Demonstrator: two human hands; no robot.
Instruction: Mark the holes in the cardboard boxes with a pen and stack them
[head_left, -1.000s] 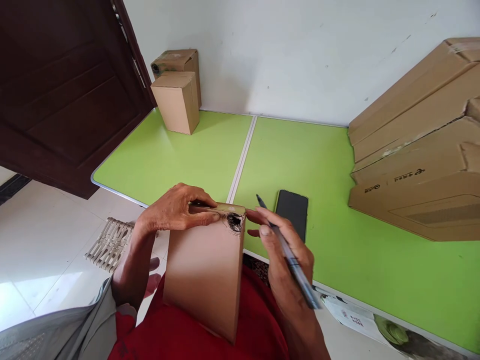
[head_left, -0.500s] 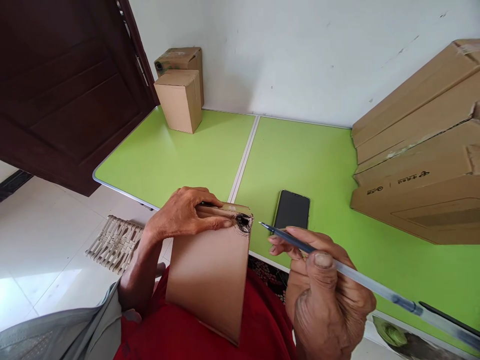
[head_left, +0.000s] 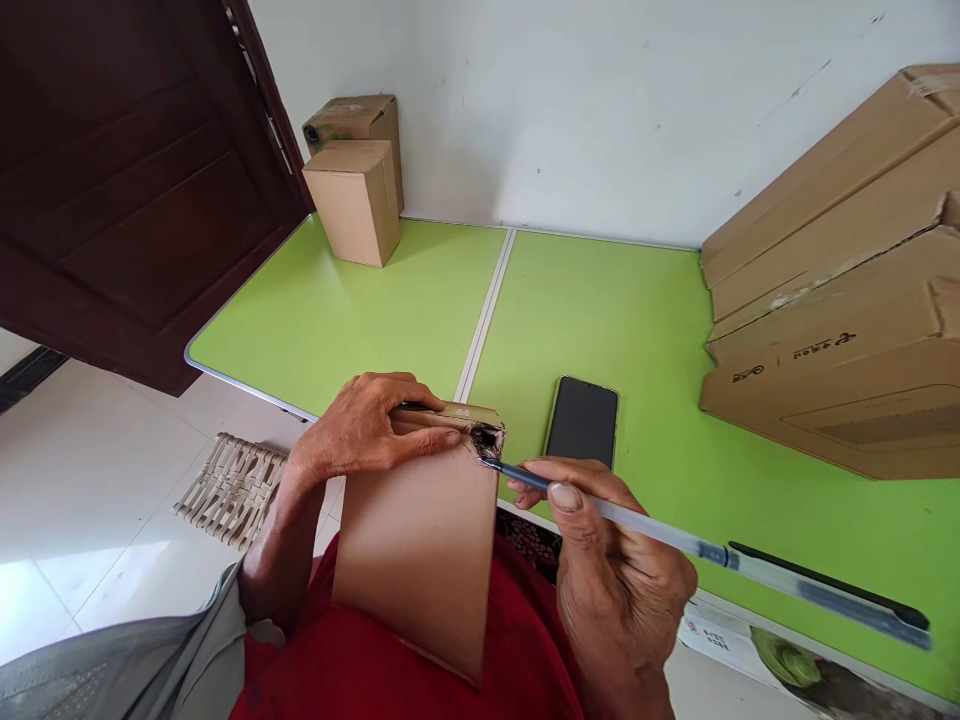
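My left hand [head_left: 367,428] grips the top edge of a small brown cardboard box [head_left: 420,545] that stands upright against my lap in front of the green table [head_left: 375,320]. A black ink blotch [head_left: 487,440] covers the box's upper right corner. My right hand [head_left: 607,560] holds a clear-barrelled pen [head_left: 675,540], its tip touching the blotch. A black phone [head_left: 583,422] lies face up on the table just beyond my right hand.
Two small cardboard boxes [head_left: 352,190] stand at the table's far left corner by a dark wooden door [head_left: 127,180]. Large flat cartons [head_left: 840,290] are stacked at the right. A woven mat [head_left: 232,485] lies on the white floor. A printed packet [head_left: 757,655] sits below the table's near edge.
My right hand turned the pen from upright to pointing left, then brought its tip onto the black blotch on the box corner. My left hand kept its grip on the box.
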